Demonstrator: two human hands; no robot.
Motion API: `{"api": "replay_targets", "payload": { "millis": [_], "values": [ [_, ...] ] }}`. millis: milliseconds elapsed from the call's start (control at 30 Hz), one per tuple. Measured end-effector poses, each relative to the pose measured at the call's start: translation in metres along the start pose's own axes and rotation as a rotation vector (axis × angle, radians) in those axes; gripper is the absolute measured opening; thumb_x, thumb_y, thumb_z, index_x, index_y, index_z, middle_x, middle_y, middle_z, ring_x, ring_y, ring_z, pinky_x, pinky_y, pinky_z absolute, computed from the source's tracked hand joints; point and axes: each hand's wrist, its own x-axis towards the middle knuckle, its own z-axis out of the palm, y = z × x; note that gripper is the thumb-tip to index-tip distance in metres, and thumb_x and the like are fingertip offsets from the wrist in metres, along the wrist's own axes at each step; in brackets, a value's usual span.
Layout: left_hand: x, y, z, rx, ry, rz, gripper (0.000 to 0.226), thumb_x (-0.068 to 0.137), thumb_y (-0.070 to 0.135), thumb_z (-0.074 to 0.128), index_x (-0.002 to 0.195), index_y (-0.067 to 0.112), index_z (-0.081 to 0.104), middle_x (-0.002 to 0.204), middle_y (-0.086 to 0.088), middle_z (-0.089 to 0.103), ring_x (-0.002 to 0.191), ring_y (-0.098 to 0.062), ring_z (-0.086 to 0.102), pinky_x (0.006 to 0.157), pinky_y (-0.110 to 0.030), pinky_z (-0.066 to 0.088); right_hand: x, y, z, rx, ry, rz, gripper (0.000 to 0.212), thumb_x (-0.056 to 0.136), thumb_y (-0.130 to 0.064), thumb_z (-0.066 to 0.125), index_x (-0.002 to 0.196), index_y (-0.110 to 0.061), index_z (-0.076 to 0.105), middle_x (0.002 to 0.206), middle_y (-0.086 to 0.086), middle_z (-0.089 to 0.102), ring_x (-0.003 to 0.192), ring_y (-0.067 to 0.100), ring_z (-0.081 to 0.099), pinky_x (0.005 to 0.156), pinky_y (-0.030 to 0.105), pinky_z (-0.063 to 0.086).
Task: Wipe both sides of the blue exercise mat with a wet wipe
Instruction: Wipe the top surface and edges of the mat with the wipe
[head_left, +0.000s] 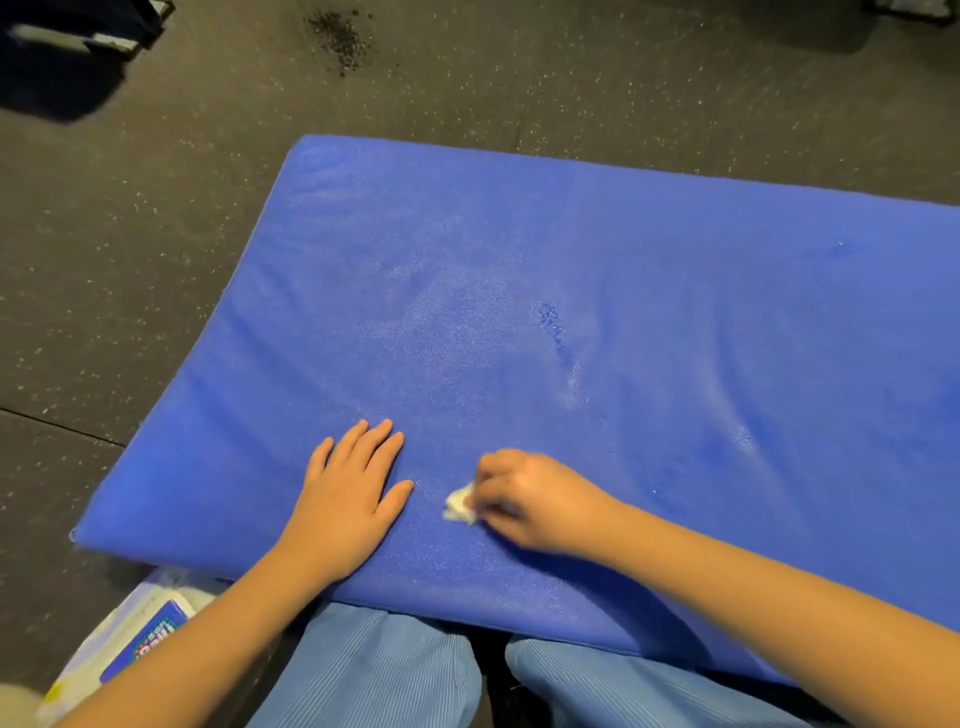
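The blue exercise mat (597, 291) lies flat on the dark floor and fills most of the view, its near edge against my knees. My left hand (349, 493) rests flat on the mat near that edge, fingers straight and spread. Just to its right, my right hand (530, 499) grips a small crumpled white wet wipe (460, 505) and presses it onto the mat. Pale damp streaks and a darker wet patch mark the mat's middle.
A wet wipe pack (140, 639) with a blue label lies on the floor at the lower left, beside my left forearm. My knees in light blue trousers (374, 670) sit under the mat's near edge. Speckled dark rubber flooring (130, 234) surrounds the mat.
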Motion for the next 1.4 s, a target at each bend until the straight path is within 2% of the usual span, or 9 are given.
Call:
{"api": "replay_targets", "payload": {
  "millis": [133,233,367,500,700,867,1067,1233,1400],
  "values": [
    [0.008,0.000,-0.005,0.064,0.046,0.058,0.062,0.088,0.054,0.033,0.120,0.011,0.064,0.129,-0.005,0.059,0.123,-0.027,0.049,0.099,-0.048,0.038,0.021,0.057,-0.012,-0.067,0.388,0.387,0.019,0.084,-0.008,0.058,0.067,0.000,0.061,0.077,0.015,0.054,0.066,0.036,0.054,0.052,0.037,0.045],
    [0.024,0.003,-0.014,0.035,0.048,0.079,0.056,0.085,0.052,0.035,0.104,0.009,0.065,0.114,-0.004,0.059,0.111,-0.026,0.055,0.093,-0.046,0.044,0.018,0.036,0.003,-0.040,0.345,0.270,0.026,0.088,-0.014,0.050,0.067,-0.002,0.062,0.075,0.012,0.054,0.066,0.032,0.053,0.054,0.033,0.042],
    [0.042,0.010,-0.020,0.056,-0.080,0.089,0.085,0.080,0.061,0.013,0.141,0.011,0.047,0.151,-0.004,0.038,0.141,-0.026,0.031,0.114,-0.045,0.025,0.017,0.034,-0.010,-0.002,0.087,0.094,0.019,0.090,-0.018,0.053,0.085,-0.007,0.067,0.082,0.011,0.058,0.075,0.030,0.055,0.062,0.035,0.046],
    [0.042,0.015,-0.021,0.081,-0.129,0.067,0.094,0.075,0.063,0.001,0.149,0.017,0.036,0.157,-0.001,0.028,0.146,-0.026,0.021,0.117,-0.042,0.018,0.041,0.082,-0.027,-0.098,0.346,0.552,0.014,0.088,-0.005,0.056,0.098,0.001,0.064,0.097,0.019,0.058,0.091,0.037,0.055,0.073,0.043,0.045],
    [0.051,0.010,-0.033,0.060,-0.120,0.121,0.087,0.077,0.062,0.012,0.138,0.014,0.050,0.146,-0.002,0.044,0.137,-0.024,0.036,0.111,-0.041,0.027,0.029,0.049,-0.016,-0.091,0.088,0.048,0.026,0.092,-0.022,0.049,0.081,-0.007,0.067,0.079,0.012,0.057,0.071,0.031,0.055,0.054,0.035,0.045],
    [0.075,0.009,-0.035,0.112,-0.295,0.091,0.070,0.095,0.060,0.028,0.155,0.025,0.016,0.162,0.009,0.002,0.150,-0.015,0.000,0.121,-0.041,0.004,0.055,0.103,-0.038,-0.167,0.406,0.563,0.012,0.086,-0.002,0.056,0.080,0.004,0.065,0.093,0.016,0.055,0.082,0.034,0.052,0.065,0.038,0.046],
    [0.079,0.012,-0.035,0.152,-0.336,0.084,0.104,0.062,0.071,-0.004,0.155,0.028,0.011,0.163,0.009,0.000,0.149,-0.016,0.000,0.120,-0.039,0.006,0.039,0.077,-0.022,-0.057,0.129,0.159,0.012,0.086,-0.009,0.060,0.079,-0.004,0.068,0.079,0.013,0.059,0.074,0.032,0.056,0.060,0.038,0.047],
    [0.082,0.015,-0.037,0.184,-0.321,0.091,0.093,0.073,0.071,0.008,0.154,0.025,0.018,0.161,0.007,0.008,0.148,-0.018,0.006,0.118,-0.039,0.012,0.065,0.125,-0.045,-0.177,0.435,0.588,0.010,0.087,-0.003,0.059,0.085,0.003,0.067,0.088,0.018,0.056,0.081,0.037,0.054,0.058,0.036,0.041],
    [0.094,0.020,-0.047,0.179,-0.288,0.122,0.094,0.071,0.070,0.005,0.150,0.023,0.026,0.157,0.004,0.018,0.145,-0.017,0.013,0.117,-0.035,0.012,0.057,0.098,-0.034,-0.166,0.118,0.104,0.028,0.093,-0.025,0.050,0.085,-0.004,0.068,0.082,0.010,0.057,0.075,0.028,0.056,0.054,0.033,0.046]
  ]
}}
